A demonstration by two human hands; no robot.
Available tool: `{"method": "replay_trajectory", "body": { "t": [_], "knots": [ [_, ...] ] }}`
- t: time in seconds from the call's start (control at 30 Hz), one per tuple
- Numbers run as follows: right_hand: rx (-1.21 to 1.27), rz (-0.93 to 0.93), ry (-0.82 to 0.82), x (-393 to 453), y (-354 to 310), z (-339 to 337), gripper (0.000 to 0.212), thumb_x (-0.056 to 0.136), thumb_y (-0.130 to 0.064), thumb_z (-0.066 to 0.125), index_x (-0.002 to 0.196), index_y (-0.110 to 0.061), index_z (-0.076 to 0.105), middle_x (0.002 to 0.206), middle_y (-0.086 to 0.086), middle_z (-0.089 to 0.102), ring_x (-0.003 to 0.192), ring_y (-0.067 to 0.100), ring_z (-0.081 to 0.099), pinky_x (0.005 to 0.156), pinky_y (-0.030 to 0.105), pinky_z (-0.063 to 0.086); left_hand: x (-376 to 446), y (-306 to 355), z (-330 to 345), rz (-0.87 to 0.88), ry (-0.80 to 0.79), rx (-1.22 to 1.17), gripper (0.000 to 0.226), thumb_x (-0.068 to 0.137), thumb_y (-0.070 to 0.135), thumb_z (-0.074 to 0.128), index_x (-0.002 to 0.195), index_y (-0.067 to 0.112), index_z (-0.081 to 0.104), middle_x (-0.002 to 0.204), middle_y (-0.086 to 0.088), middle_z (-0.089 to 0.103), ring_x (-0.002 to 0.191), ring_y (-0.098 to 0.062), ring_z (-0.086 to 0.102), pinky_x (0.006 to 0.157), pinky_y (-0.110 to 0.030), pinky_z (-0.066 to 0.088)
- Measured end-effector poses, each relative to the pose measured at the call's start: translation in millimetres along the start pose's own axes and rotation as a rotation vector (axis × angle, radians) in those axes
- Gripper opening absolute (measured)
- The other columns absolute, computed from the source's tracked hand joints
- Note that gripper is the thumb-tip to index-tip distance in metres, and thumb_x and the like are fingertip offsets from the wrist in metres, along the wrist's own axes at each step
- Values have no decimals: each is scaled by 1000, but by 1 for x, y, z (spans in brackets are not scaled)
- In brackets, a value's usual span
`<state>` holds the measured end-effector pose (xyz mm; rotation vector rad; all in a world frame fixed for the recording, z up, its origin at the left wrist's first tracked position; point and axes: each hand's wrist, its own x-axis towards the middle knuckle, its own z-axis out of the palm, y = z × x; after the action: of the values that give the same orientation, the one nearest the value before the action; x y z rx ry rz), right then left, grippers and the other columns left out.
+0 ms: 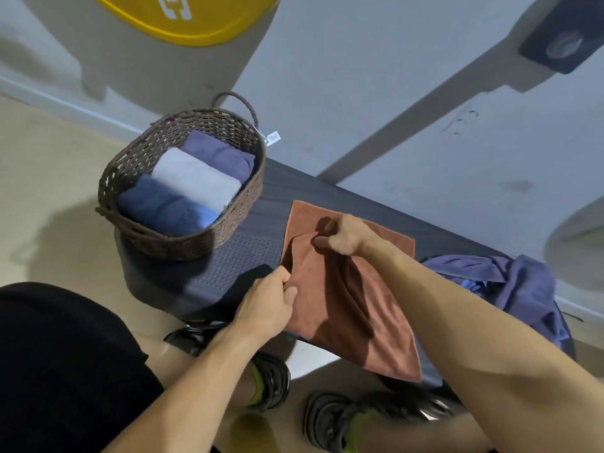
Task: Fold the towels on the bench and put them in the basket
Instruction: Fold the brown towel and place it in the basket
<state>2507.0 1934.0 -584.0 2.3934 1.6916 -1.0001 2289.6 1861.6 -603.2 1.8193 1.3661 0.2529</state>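
Note:
A rust-brown towel (340,302) lies across the dark bench (248,253), its near part hanging over the front edge. My left hand (271,299) pinches the towel's left edge. My right hand (340,237) pinches a raised fold near the towel's far side. A brown woven basket (228,223) stands on the bench's left end and holds three rolled towels: dark blue (157,207), grey (192,178) and purple-blue (222,155). A crumpled purple-blue towel (510,282) lies on the bench to the right.
A grey wall rises behind the bench, with a yellow sign (183,18) at the top. A beige floor lies left of the bench. My feet in dark sandals (333,416) stand below the bench's front edge.

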Motion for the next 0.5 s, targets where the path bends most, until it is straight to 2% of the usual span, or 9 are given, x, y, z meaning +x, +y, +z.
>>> {"method": "replay_trajectory", "body": {
  "t": [0.07,0.13,0.23,0.3,0.33,0.37,0.43,0.47,0.5],
  "knots": [
    [-19,-26,5,-1,-2,3,27,89,-35,66,75,-13,72,76,3,70,72,21,63,62,26,48,1,5,-13,60,40,43,10,97,37,52,93,31,46,76,14,53,72,-10,48,55,-28,31],
    [-18,-29,36,-2,-1,7,30,94,-30,60,79,-8,73,81,7,72,77,24,65,68,29,51,2,6,-27,47,35,42,15,94,43,56,88,31,50,71,14,54,67,-8,51,53,-28,32],
    [46,6,78,-2,2,12,24,94,-24,60,81,-11,75,87,5,74,83,22,66,71,28,50,1,-5,-38,-63,-155,-71,29,85,52,66,77,25,61,69,11,63,65,-5,60,57,-28,45],
    [79,33,109,-1,1,14,23,93,-20,60,73,-17,70,85,2,71,84,21,65,70,25,44,-6,-13,-38,-82,-293,-81,40,80,55,71,67,18,61,63,11,62,62,-9,60,61,-32,47],
    [81,41,115,-1,0,14,24,93,-20,60,69,-20,65,83,1,68,85,23,65,69,25,42,-9,-16,-36,-77,-328,-57,40,78,54,73,70,16,63,68,9,63,68,-14,62,66,-33,48],
    [77,50,114,0,-1,14,25,93,-20,59,68,-19,64,81,2,66,87,24,65,68,26,41,-12,-18,-34,-64,-332,-20,38,78,52,74,82,14,68,81,5,67,82,-18,65,74,-33,50],
    [81,86,121,4,-3,12,20,92,-18,58,77,-11,69,84,6,69,87,28,66,67,28,45,-18,-18,-32,-9,-286,15,28,80,45,76,97,25,68,97,13,65,99,-18,63,78,-24,44],
    [87,110,141,6,-3,11,17,90,-17,57,83,-7,70,88,8,71,85,29,66,67,29,48,-20,-18,-31,19,-278,2,17,81,43,75,92,33,67,90,19,62,92,-13,61,74,-21,41],
    [90,143,174,8,-3,10,17,89,-15,56,90,-6,70,92,10,71,84,30,66,69,31,52,-23,-16,-31,46,-283,-5,16,82,43,73,78,32,61,77,20,56,78,-8,54,67,-21,38]
  ]
}}
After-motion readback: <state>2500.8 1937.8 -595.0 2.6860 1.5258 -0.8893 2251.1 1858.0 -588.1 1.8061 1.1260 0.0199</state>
